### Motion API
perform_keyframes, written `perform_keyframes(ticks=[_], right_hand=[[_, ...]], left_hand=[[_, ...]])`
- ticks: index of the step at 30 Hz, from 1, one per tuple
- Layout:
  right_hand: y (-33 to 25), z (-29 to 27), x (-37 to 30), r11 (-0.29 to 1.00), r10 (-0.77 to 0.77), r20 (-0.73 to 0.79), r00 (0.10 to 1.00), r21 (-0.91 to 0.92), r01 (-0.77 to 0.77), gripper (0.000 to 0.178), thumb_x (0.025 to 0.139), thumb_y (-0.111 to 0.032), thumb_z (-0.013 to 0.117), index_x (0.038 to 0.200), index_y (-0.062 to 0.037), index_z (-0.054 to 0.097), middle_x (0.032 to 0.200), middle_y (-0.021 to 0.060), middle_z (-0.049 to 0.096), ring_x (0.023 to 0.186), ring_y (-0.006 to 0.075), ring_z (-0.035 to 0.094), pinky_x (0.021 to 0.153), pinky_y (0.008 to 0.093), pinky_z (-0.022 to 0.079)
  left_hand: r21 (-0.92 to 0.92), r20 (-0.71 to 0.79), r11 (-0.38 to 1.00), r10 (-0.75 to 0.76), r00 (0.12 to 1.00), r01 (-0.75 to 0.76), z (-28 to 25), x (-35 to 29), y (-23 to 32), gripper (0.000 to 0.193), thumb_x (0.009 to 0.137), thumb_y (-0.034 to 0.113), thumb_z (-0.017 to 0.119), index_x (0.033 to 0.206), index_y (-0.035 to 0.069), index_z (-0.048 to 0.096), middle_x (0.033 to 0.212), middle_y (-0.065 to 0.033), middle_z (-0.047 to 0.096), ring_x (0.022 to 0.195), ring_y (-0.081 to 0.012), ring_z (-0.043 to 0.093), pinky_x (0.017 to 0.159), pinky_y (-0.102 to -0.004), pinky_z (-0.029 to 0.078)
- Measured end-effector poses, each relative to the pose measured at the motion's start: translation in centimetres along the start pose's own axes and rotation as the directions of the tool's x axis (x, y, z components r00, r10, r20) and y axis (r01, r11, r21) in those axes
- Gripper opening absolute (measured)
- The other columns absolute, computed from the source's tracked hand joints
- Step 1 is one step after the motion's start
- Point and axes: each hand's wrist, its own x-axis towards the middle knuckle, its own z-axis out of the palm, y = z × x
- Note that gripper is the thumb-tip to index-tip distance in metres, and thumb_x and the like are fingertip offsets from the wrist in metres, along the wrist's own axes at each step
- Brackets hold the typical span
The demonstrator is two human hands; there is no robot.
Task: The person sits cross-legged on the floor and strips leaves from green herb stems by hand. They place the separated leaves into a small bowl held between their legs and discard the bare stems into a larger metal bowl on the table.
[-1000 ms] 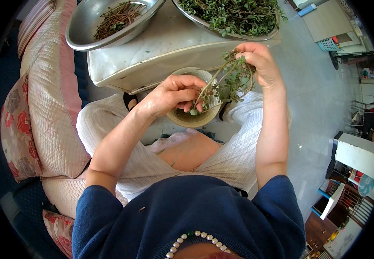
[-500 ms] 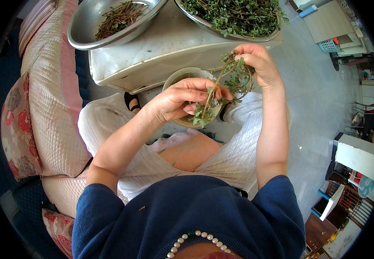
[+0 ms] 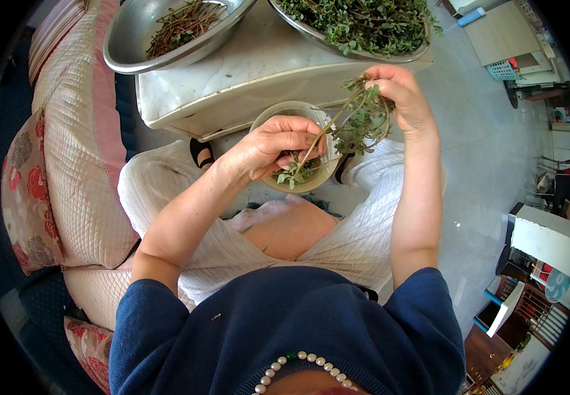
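A leafy sprig of purslane (image 3: 364,125) with long bent stems stretches between my two hands. My right hand (image 3: 404,99) pinches its upper end, and leaves hang down beneath those fingers. Lower and to the left, my left hand (image 3: 275,146) is closed on one of the stems, with a leafy tip drooping under its fingers. Below both hands a round pale bucket (image 3: 327,172) stands on the floor between my feet. My left hand covers part of its opening; some greenery shows there, but whether it lies inside I cannot tell.
On a white marble-topped table (image 3: 199,92) ahead stand two metal basins. The left basin (image 3: 123,49) holds reddish-brown stems (image 3: 183,29); the right one is heaped with purslane greens (image 3: 364,23). A quilted sofa (image 3: 77,178) runs along my left. Furniture and household items line the far right.
My right hand has moved slightly right and the purslane with it, widening the gap between my hands. The leafy tip under my left hand has shifted left over the bucket.
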Motion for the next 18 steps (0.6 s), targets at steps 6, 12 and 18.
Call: perform_keyframes(ticks=[6,12,18], right_hand=[[0.0,0.2,0.1,0.999,-0.013,0.032,0.999,-0.048,0.014,0.022,0.077,-0.013,0.061,0.092,0.0022,0.064,0.080,0.0030,0.065,0.070,0.0069,0.057,0.063,0.0217,0.046],[-0.1,-0.5,-0.1,0.999,-0.032,-0.094,0.995,0.019,0.034,0.022,0.077,-0.013,0.061,0.093,0.0027,0.064,0.081,0.0035,0.065,0.071,0.0076,0.056,0.065,0.0221,0.045],[0.1,-0.9,0.0,0.999,-0.038,-0.120,0.992,0.003,0.038,0.021,0.079,-0.013,0.060,0.093,0.0015,0.064,0.082,0.0025,0.065,0.071,0.0077,0.056,0.066,0.0225,0.045]], left_hand=[[-0.002,-0.089,0.996,0.086,0.992,-0.087,-0.3,0.7,-1.1,0.012,0.080,0.003,0.051,0.084,-0.002,0.060,0.070,-0.0028,0.053,0.057,-0.0040,0.040,0.045,-0.0182,0.027],[0.053,-0.095,0.996,0.074,0.993,-0.070,-0.8,0.4,-1.5,0.012,0.078,0.003,0.051,0.084,-0.001,0.061,0.079,-0.0063,0.059,0.060,-0.0055,0.042,0.046,-0.0185,0.028],[0.092,-0.062,0.995,-0.027,0.998,0.032,-0.1,0.0,-0.5,0.016,0.083,0.013,0.054,0.088,0.002,0.064,0.077,0.0011,0.057,0.064,-0.0041,0.043,0.048,-0.0181,0.027]])
